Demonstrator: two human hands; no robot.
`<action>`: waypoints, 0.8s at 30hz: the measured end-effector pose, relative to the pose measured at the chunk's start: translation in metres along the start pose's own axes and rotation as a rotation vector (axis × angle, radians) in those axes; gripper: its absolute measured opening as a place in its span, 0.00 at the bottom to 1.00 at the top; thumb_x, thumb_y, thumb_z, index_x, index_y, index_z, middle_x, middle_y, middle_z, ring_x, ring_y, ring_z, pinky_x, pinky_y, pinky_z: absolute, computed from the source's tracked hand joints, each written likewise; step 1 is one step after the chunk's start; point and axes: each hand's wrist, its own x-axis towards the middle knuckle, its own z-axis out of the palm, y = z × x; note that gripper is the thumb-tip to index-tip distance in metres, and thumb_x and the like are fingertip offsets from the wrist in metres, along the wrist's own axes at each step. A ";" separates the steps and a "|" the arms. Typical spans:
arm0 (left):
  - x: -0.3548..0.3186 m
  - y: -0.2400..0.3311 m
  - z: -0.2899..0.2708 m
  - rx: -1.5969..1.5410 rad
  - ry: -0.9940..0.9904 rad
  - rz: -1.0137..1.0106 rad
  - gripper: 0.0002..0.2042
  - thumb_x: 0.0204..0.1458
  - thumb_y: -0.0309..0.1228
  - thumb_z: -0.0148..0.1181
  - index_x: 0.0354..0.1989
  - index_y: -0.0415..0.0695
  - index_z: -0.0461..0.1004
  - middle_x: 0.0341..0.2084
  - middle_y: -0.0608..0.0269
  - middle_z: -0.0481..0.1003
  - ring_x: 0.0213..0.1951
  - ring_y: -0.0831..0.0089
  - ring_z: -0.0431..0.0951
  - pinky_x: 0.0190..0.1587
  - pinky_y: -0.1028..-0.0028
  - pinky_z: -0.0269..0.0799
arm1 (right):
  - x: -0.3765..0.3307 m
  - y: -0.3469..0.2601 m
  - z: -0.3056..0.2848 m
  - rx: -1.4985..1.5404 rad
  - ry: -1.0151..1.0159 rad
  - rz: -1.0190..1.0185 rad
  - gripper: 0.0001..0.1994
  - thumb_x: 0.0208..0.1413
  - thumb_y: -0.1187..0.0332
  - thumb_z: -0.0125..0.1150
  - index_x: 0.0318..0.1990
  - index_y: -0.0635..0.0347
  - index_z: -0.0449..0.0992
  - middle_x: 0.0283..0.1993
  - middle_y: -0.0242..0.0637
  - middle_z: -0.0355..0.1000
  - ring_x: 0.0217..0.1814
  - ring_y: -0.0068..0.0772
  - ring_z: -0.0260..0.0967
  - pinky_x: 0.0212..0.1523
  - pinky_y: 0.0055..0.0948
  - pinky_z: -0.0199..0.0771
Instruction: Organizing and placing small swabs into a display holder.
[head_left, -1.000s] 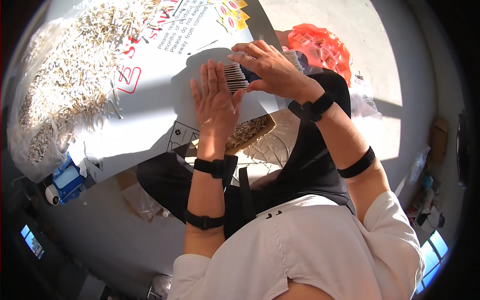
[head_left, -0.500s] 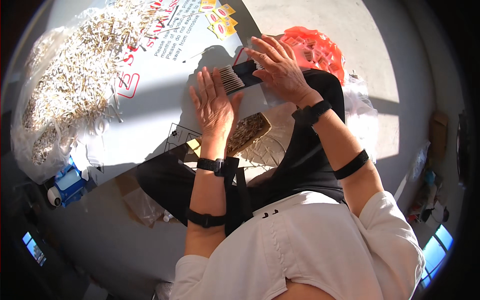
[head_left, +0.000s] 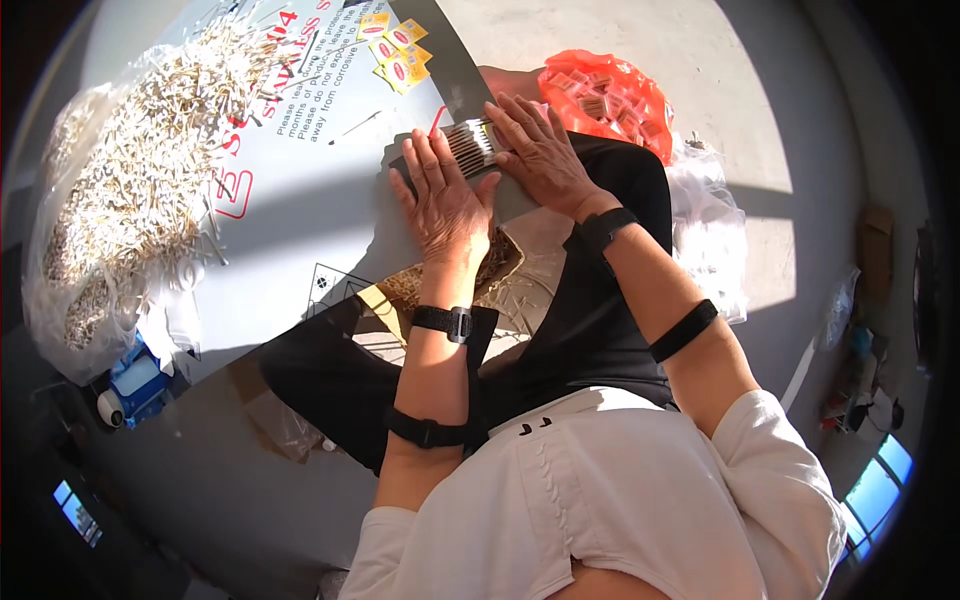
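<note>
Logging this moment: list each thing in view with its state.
Left hand: flat, fingers spread, pressing the bundle's end.
Right hand: flat against the bundle's other end.
Bundle of thin sticks: squeezed between both hands.
Stick pile: loose, heaped.
Orange bag: open, filled.

A small ribbed block of pale, wood-like sticks (head_left: 472, 147) is pressed on a matt white printed cardboard sheet (head_left: 300, 210). Dry, rough, straw-coloured sticks (head_left: 140, 180) are heaped on crinkled clear plastic film (head_left: 60, 300). A glossy orange plastic bag (head_left: 605, 100) and black matt cloth trousers (head_left: 600, 310) are seen.
</note>
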 end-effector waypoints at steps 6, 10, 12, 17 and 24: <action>0.005 0.014 0.001 -0.001 -0.014 0.055 0.43 0.57 0.56 0.50 0.70 0.36 0.46 0.71 0.47 0.46 0.73 0.56 0.44 0.70 0.51 0.40 | 0.000 0.006 0.001 0.041 0.026 -0.027 0.30 0.64 0.51 0.47 0.71 0.45 0.52 0.75 0.34 0.46 0.78 0.38 0.40 0.73 0.52 0.34; 0.007 0.011 -0.002 -0.034 -0.012 0.060 0.41 0.58 0.53 0.51 0.70 0.37 0.46 0.70 0.46 0.47 0.72 0.54 0.44 0.70 0.52 0.40 | 0.001 0.002 -0.002 0.008 0.098 -0.030 0.28 0.64 0.51 0.49 0.69 0.48 0.57 0.73 0.37 0.52 0.76 0.41 0.44 0.72 0.50 0.39; 0.009 0.009 -0.005 -0.199 -0.012 0.067 0.38 0.60 0.48 0.51 0.70 0.37 0.45 0.71 0.46 0.46 0.72 0.53 0.45 0.70 0.52 0.41 | 0.000 0.014 -0.006 -0.053 0.179 0.006 0.27 0.64 0.52 0.50 0.67 0.52 0.60 0.71 0.41 0.56 0.74 0.42 0.48 0.71 0.48 0.45; 0.035 -0.012 -0.010 -0.286 0.180 0.203 0.23 0.55 0.30 0.54 0.61 0.45 0.66 0.59 0.56 0.65 0.62 0.54 0.61 0.65 0.57 0.53 | 0.001 0.022 0.000 1.243 0.559 0.723 0.17 0.58 0.55 0.63 0.44 0.61 0.77 0.36 0.33 0.73 0.35 0.19 0.67 0.37 0.22 0.66; 0.075 -0.028 -0.015 -0.377 0.073 0.096 0.06 0.46 0.27 0.62 0.34 0.47 0.77 0.34 0.66 0.75 0.45 0.60 0.70 0.50 0.62 0.61 | 0.006 0.014 0.007 1.647 0.410 0.843 0.09 0.52 0.62 0.71 0.33 0.55 0.79 0.23 0.19 0.68 0.19 0.09 0.53 0.21 0.15 0.53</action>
